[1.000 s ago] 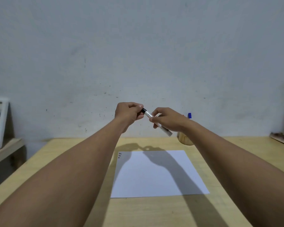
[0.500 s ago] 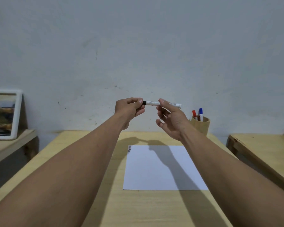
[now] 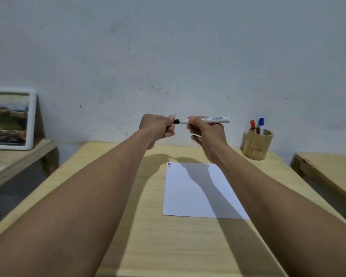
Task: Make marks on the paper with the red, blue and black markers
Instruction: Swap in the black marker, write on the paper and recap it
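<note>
Both my arms are stretched out above the wooden table (image 3: 140, 232). My right hand (image 3: 205, 129) grips the white barrel of the black marker (image 3: 215, 119), held level. My left hand (image 3: 158, 126) is closed on the marker's black cap (image 3: 176, 121), which sits a small gap away from the marker's tip. A white sheet of paper (image 3: 200, 194) lies on the table below, with small red and black marks (image 3: 169, 166) in its far left corner. The red marker (image 3: 252, 125) and the blue marker (image 3: 261, 125) stand in a wooden cup (image 3: 257, 145) at the far right.
A white-framed picture (image 3: 11, 118) leans on the wall on a low shelf at the left. A second wooden table (image 3: 332, 172) stands at the right, across a narrow gap. The grey wall runs right behind the table.
The marker has gone from tilted to level. The black cap has come off the tip into my left hand. The view has shifted, which brought the cup and the right table into sight.
</note>
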